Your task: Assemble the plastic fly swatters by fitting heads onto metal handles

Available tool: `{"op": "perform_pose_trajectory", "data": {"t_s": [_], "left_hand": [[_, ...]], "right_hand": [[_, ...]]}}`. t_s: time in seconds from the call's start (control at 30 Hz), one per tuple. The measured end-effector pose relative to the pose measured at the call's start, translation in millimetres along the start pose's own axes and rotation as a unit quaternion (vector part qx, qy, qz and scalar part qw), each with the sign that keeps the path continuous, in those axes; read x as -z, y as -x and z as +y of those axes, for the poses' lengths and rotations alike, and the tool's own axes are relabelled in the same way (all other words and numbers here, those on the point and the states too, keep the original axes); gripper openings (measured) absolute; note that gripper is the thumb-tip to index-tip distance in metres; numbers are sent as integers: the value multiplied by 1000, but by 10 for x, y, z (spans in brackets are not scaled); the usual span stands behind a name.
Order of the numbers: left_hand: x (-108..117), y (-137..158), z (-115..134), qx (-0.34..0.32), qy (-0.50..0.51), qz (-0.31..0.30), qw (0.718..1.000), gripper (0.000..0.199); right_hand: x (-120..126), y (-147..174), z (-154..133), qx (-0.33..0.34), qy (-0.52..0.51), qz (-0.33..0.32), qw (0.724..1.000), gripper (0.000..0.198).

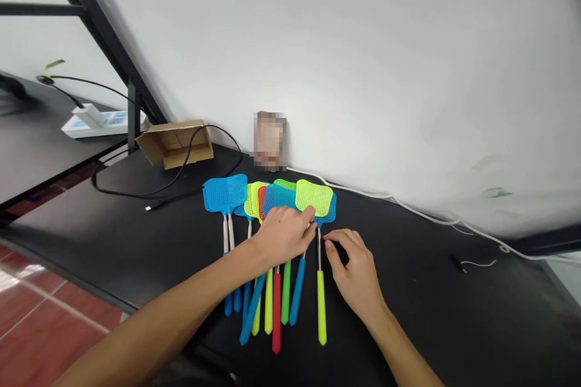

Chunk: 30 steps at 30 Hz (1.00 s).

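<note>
Several fly swatters with perforated heads and metal shafts lie fanned out on a black table. My left hand [285, 231] reaches across them, its fingers closed at the neck of the yellow-green fly swatter [314, 196]. Part of that neck is hidden by the fingers. Just right of a metal shaft with a yellow-green handle [322, 308], my right hand [356, 272] holds nothing, with thumb and forefinger apart. Blue fly swatters [226, 193] overlap at the left. Between them and the right end lie red [276, 314], green [285, 293] and more blue handles [297, 293].
An open cardboard box [188, 144] stands at the back left, with a black cable [136, 195] looping around it. A small blurred item [270, 140] leans on the white wall. A white cable [363, 193] follows the wall. A power strip [106, 124] sits on the neighbouring table.
</note>
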State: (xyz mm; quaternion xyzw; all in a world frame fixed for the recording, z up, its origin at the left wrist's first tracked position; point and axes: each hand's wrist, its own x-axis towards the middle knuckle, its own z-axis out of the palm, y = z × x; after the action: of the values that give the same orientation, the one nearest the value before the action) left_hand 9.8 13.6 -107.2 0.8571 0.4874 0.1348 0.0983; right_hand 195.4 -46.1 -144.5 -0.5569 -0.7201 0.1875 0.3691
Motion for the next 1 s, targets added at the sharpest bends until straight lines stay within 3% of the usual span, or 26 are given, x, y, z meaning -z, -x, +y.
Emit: {"op": "perform_pose_trajectory", "data": {"t_s": [0.1, 0.2, 0.3, 0.4, 0.57, 0.67, 0.8, 1.0], "left_hand": [[180, 201, -152, 35, -6, 50, 998, 29], [260, 652, -311, 129, 4, 124, 984, 26], [147, 1165, -373, 233, -17, 156, 960, 26], [-7, 1464, -332, 282, -57, 146, 946, 27], [55, 1325, -274, 364, -103, 67, 923, 41], [186, 1146, -328, 395, -133, 13, 909, 35], [255, 1058, -418, 391, -170, -38, 904, 24], [326, 1243, -540, 387, -155, -64, 907, 29]], "right_hand": [[-1, -2, 15, -1, -1, -1, 1000, 19], [-24, 3, 11, 2, 0, -6, 1000, 19], [-66, 18, -19, 17, 10, -15, 1000, 17], [-98, 38, -43, 35, 34, -22, 999, 16], [-128, 82, -45, 67, 86, -33, 993, 17], [-167, 154, -103, 50, 115, -30, 992, 20], [-237, 283, -268, 13, 106, -46, 993, 25], [-292, 336, -417, 79, 95, -72, 990, 29]]}}
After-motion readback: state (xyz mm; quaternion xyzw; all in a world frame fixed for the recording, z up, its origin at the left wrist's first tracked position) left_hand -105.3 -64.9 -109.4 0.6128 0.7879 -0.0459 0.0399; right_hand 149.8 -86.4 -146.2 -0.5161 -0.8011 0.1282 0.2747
